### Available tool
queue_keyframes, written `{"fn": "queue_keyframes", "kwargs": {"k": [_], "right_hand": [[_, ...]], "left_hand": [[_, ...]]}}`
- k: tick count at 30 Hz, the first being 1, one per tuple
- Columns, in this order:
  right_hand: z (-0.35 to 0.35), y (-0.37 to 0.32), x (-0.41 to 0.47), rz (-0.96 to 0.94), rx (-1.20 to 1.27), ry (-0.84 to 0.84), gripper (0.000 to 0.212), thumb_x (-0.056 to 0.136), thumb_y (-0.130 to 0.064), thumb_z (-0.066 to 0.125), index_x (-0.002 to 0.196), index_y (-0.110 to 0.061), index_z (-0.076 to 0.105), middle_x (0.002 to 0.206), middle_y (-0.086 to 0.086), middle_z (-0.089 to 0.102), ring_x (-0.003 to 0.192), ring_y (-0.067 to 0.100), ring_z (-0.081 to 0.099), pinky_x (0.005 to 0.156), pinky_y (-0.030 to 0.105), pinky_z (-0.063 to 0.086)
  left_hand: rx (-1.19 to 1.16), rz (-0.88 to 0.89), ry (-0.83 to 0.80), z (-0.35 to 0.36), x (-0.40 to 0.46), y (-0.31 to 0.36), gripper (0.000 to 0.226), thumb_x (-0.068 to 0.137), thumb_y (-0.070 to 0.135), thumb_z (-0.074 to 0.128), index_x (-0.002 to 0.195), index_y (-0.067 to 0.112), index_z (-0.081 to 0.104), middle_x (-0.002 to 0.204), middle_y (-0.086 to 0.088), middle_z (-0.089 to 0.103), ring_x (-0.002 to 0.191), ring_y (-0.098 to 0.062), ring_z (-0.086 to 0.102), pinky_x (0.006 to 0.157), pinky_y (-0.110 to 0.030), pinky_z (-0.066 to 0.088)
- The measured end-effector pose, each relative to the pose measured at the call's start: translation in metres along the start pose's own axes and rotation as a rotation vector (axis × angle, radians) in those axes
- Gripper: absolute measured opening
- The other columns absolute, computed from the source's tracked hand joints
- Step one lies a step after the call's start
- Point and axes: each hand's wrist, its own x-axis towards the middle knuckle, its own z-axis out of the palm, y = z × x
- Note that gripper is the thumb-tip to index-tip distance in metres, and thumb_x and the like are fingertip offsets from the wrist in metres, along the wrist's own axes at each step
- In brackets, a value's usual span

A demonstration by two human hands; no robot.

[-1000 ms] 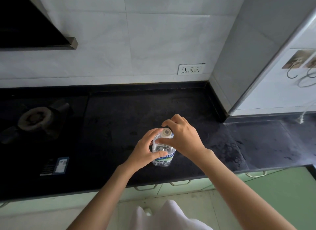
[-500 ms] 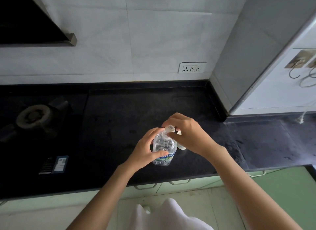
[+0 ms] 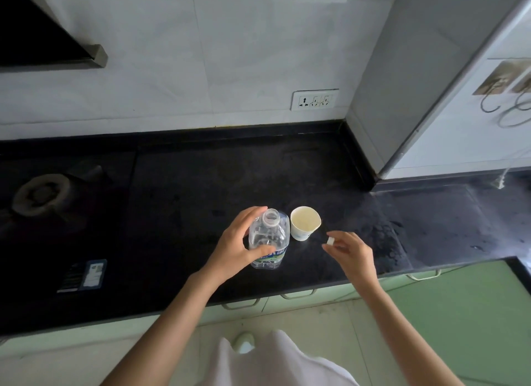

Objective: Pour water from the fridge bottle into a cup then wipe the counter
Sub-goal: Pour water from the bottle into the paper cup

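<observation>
A clear plastic water bottle [image 3: 268,239] with a blue-green label stands upright on the black counter [image 3: 201,184], its neck uncapped. My left hand [image 3: 240,243] grips the bottle's body from the left. Just right of the bottle sits a small white paper cup [image 3: 304,222], upright and apparently empty. My right hand [image 3: 349,252] hovers over the counter to the right of the cup and pinches the small white bottle cap [image 3: 331,240] between its fingertips.
A gas burner [image 3: 40,194] sits at the far left with a dark card [image 3: 83,275] near the counter's front edge. A wall socket [image 3: 314,99] is behind. A grey fridge side [image 3: 402,78] rises at the right, with a lower counter section [image 3: 445,222] beyond.
My right hand has taken the cap off the bottle and moved right with it. The paper cup, hidden behind that hand before, now shows beside the bottle.
</observation>
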Motion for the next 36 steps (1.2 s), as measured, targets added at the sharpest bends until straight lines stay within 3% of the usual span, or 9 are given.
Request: {"fn": "queue_keyframes", "kwargs": {"k": [3,8,12,16,22,26,30,33,36], "right_hand": [[0.009,0.026,0.002,0.095,-0.014,0.033,0.027,0.070,-0.018,0.082,0.089,-0.030,0.067,0.090,-0.006,0.067,0.081,0.007,0.066,0.080,0.032,0.055],[0.024,0.044,0.009,0.137,-0.033,0.025,0.026,0.075,-0.020,0.080,0.099,-0.022,0.069,0.093,-0.008,0.069,0.085,0.010,0.065,0.081,0.032,0.055],[0.034,0.057,0.014,0.087,-0.169,0.018,0.030,0.081,-0.028,0.074,0.110,-0.023,0.068,0.110,-0.003,0.066,0.102,0.014,0.058,0.083,0.025,0.046],[0.034,0.062,0.010,0.082,-0.198,0.058,0.029,0.081,-0.028,0.074,0.109,-0.023,0.069,0.112,-0.003,0.063,0.110,0.013,0.052,0.081,0.022,0.038],[0.027,0.064,0.003,-0.068,-0.270,0.155,0.037,0.073,-0.023,0.082,0.106,-0.014,0.069,0.108,-0.001,0.067,0.109,0.024,0.056,0.077,0.028,0.045],[0.016,0.040,-0.010,-0.164,-0.228,0.223,0.038,0.077,-0.024,0.079,0.113,-0.019,0.067,0.116,-0.005,0.064,0.111,0.018,0.055,0.081,0.029,0.048],[0.013,0.007,-0.026,-0.345,-0.144,0.112,0.045,0.084,-0.031,0.071,0.126,-0.021,0.058,0.127,-0.007,0.057,0.116,0.009,0.052,0.091,0.016,0.043],[0.019,-0.018,-0.032,-0.416,-0.129,-0.044,0.056,0.086,-0.046,0.060,0.137,-0.024,0.048,0.138,-0.010,0.048,0.122,0.005,0.048,0.095,0.018,0.043],[0.030,-0.036,-0.034,-0.432,-0.174,-0.191,0.065,0.088,-0.049,0.058,0.145,-0.035,0.032,0.147,-0.020,0.032,0.127,-0.003,0.038,0.094,0.020,0.041]], "left_hand": [[-0.006,-0.002,0.005,0.001,-0.001,0.001,0.073,0.072,0.035,0.079,0.137,0.029,0.045,0.138,0.015,0.044,0.129,-0.007,0.045,0.101,-0.039,0.048],[-0.010,-0.023,-0.002,0.000,0.000,0.001,0.072,0.075,0.023,0.081,0.137,0.029,0.045,0.138,0.017,0.044,0.129,-0.008,0.045,0.101,-0.035,0.049],[-0.002,-0.030,-0.004,-0.001,0.000,0.001,0.073,0.075,0.022,0.082,0.137,0.029,0.044,0.138,0.017,0.044,0.129,-0.007,0.045,0.100,-0.034,0.050],[-0.014,-0.032,0.000,-0.001,0.000,0.002,0.074,0.075,0.020,0.082,0.137,0.031,0.044,0.138,0.018,0.044,0.128,-0.006,0.045,0.100,-0.031,0.049],[-0.033,-0.030,-0.003,0.000,0.000,0.002,0.074,0.074,0.017,0.082,0.137,0.030,0.045,0.139,0.014,0.044,0.129,-0.006,0.045,0.099,-0.031,0.050],[-0.040,-0.032,0.001,0.000,-0.002,0.002,0.075,0.075,0.020,0.081,0.138,0.033,0.043,0.141,0.015,0.043,0.131,-0.007,0.043,0.102,-0.036,0.047],[0.002,-0.017,0.013,0.001,-0.004,0.003,0.078,0.077,0.024,0.079,0.143,0.032,0.038,0.145,0.017,0.039,0.134,-0.001,0.037,0.108,-0.031,0.040],[0.031,-0.002,0.015,0.002,-0.005,0.003,0.080,0.078,0.028,0.078,0.146,0.030,0.034,0.147,0.016,0.036,0.135,0.001,0.034,0.109,-0.021,0.035],[0.034,-0.014,0.016,0.004,-0.006,-0.001,0.083,0.078,0.039,0.076,0.148,0.030,0.031,0.149,0.015,0.035,0.135,0.004,0.033,0.105,-0.008,0.031]]}}
